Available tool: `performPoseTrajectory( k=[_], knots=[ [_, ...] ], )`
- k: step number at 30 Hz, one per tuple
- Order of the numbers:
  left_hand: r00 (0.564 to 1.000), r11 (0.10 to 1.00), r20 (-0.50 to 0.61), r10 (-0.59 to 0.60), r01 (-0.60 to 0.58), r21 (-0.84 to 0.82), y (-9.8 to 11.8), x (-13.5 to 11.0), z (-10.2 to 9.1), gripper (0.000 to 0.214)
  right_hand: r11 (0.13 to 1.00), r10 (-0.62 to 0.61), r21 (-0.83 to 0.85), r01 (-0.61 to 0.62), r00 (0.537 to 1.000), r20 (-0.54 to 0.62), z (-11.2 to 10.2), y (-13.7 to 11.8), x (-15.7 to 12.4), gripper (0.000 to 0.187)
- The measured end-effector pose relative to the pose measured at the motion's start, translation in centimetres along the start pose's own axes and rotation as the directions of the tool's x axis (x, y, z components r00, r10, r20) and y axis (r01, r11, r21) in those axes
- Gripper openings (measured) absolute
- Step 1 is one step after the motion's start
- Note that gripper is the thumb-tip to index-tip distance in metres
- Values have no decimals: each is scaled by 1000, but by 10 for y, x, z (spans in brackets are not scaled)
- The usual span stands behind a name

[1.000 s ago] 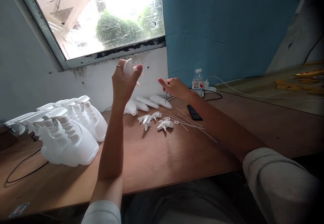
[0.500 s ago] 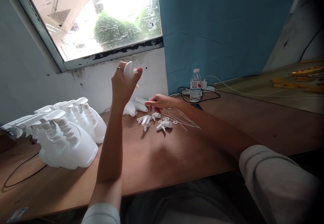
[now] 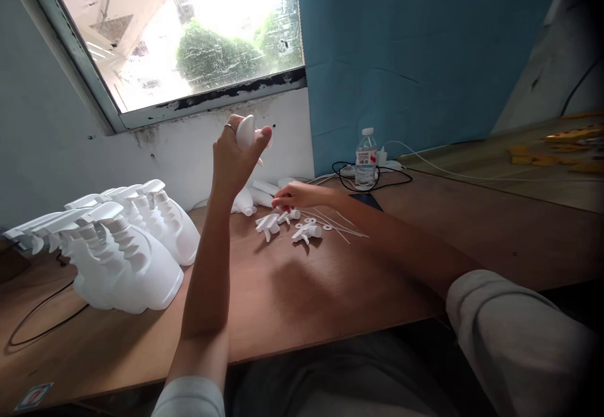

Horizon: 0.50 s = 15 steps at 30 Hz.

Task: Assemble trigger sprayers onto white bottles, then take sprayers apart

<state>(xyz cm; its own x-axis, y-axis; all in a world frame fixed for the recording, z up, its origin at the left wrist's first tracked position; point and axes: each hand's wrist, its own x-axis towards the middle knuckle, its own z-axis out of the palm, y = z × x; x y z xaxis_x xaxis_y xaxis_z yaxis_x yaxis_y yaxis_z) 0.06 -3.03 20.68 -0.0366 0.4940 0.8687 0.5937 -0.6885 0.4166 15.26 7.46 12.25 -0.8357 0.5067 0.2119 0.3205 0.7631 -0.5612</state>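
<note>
My left hand (image 3: pixel 233 156) is raised above the wooden table (image 3: pixel 292 291), its fingers closed round a white plastic sprayer shell (image 3: pixel 246 131). My right hand (image 3: pixel 296 195) reaches low over the far part of the table, fingertips pinched on something small that I cannot make out. It hovers just above the loose white trigger heads (image 3: pixel 283 223), small white washers (image 3: pixel 311 221) and thin white dip tubes (image 3: pixel 342 223). Empty white bottle parts (image 3: pixel 252 198) lie behind my right hand against the wall.
A row of several white spray bottles (image 3: pixel 127 247) with trigger tops stands at the left. A water bottle (image 3: pixel 367 159), a black cable (image 3: pixel 391 178), a dark phone (image 3: pixel 365 200) and a power strip sit at the back right. A black wire (image 3: pixel 42 316) loops at the near left.
My right hand has come down and leftward from near the bottle parts to the trigger heads. My left hand has stayed raised with the shell.
</note>
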Motion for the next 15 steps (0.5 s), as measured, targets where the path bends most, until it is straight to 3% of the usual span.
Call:
performPoseTrajectory(
  k=[3, 7, 9, 11, 15],
  knots=[
    [1000, 1000, 11, -9, 9, 3, 1, -1, 0, 34, 994, -103, 20, 107, 986, -135, 3, 5, 4, 37],
    [1000, 1000, 17, -2, 2, 3, 1, -1, 0, 34, 991, -132, -14, 132, 964, -231, -3, 2, 5, 38],
    [1000, 1000, 27, -7, 7, -5, 1, -1, -1, 33, 989, -139, 5, 150, 929, -344, -11, -5, 2, 38],
    [999, 999, 38, -37, 38, -24, -1, 0, -1, 34, 977, -139, 72, 203, 849, -510, -22, -15, -5, 39],
    [987, 968, 54, -154, 161, -192, -13, 7, 0, 36, 893, -147, 144, 425, 580, -801, -44, -39, -24, 46]
  ],
)
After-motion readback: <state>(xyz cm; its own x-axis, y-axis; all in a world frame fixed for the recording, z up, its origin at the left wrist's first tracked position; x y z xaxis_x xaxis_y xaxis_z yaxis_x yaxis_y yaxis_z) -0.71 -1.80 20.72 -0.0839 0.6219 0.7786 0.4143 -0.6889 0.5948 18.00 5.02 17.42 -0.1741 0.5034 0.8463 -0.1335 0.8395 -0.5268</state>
